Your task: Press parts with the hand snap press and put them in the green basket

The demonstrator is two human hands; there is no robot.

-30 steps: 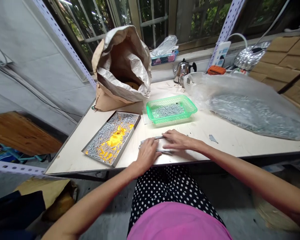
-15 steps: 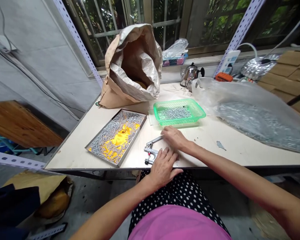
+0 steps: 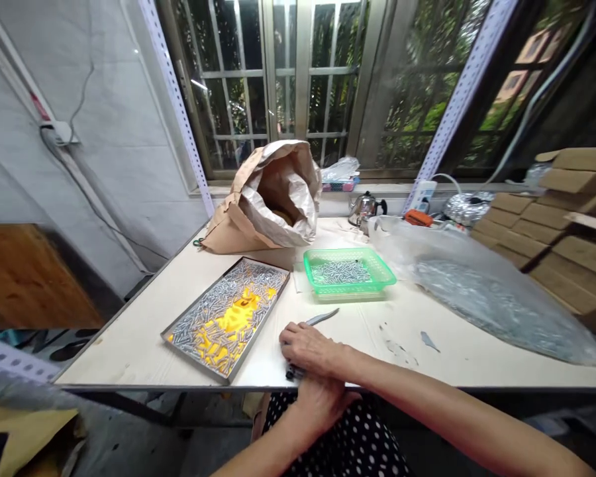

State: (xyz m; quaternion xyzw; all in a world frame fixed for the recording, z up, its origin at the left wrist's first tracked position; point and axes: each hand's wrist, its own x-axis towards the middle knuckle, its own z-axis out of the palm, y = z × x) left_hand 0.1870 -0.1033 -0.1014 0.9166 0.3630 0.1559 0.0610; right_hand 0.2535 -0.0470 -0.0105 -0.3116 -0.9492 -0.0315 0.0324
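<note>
My right hand point(image 3: 308, 348) lies across the small metal lever tool near the table's front edge, fingers bent and closed over its middle. What those fingers grip underneath is hidden. The tool's grey lever handle point(image 3: 322, 317) sticks out beyond the knuckles, and its dark end point(image 3: 291, 373) shows below the fingers. My left hand point(image 3: 320, 401) is beneath the right one at the edge, its fingers covered. To the left lies a shallow tray point(image 3: 252, 328) of small silvery metal pins over a yellow picture. Behind my hands, a green plastic basket point(image 3: 350, 289) holds similar pins.
A large open paper sack point(image 3: 238, 228) stands at the back left. On the right lies a clear plastic bag point(image 3: 471, 291) of metal pieces, with stacked cardboard boxes point(image 3: 566, 252) beyond. A steel kettle point(image 3: 365, 209) is near the window. A grey scrap point(image 3: 430, 340) lies on the tabletop.
My right hand has moved from the lever's far end down onto the tool's body, now overlapping my left hand. The camera has tilted up, so everything sits lower in view.
</note>
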